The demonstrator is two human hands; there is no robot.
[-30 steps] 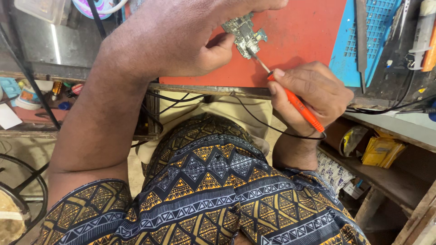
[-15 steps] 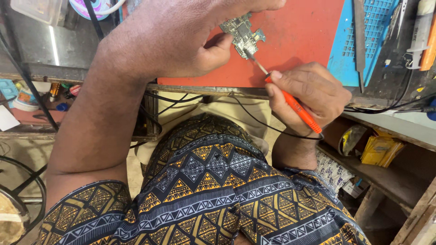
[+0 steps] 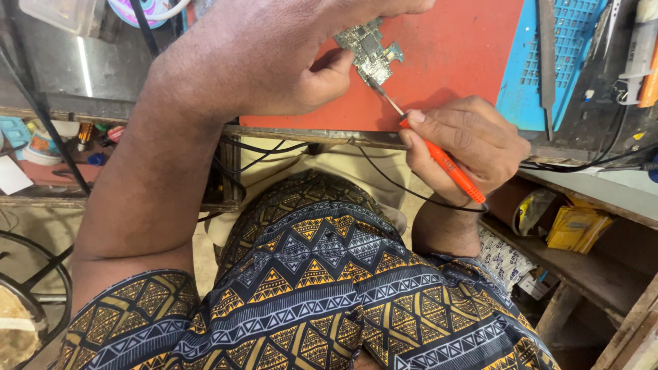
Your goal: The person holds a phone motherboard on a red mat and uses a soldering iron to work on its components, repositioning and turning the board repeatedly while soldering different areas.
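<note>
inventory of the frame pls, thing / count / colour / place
circuit board: 1, grey-green, pinched in left hand over mat
probe: 1, orange handle, metal tip on board, in right hand
mat: 1, red-orange, on bench
blue mat: 1, blue, right of red mat
file: 1, grey, lying on blue mat
cables: several, black, under bench edge
yellow packets: a few, lower right shelf
left hand: 1, holds board
right hand: 1, grips probe

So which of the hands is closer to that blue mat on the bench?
The right. The right hand, holding an orange tool, sits just left of and below the blue mat. The left hand, holding a small circuit board, is farther left over the red mat.
</note>
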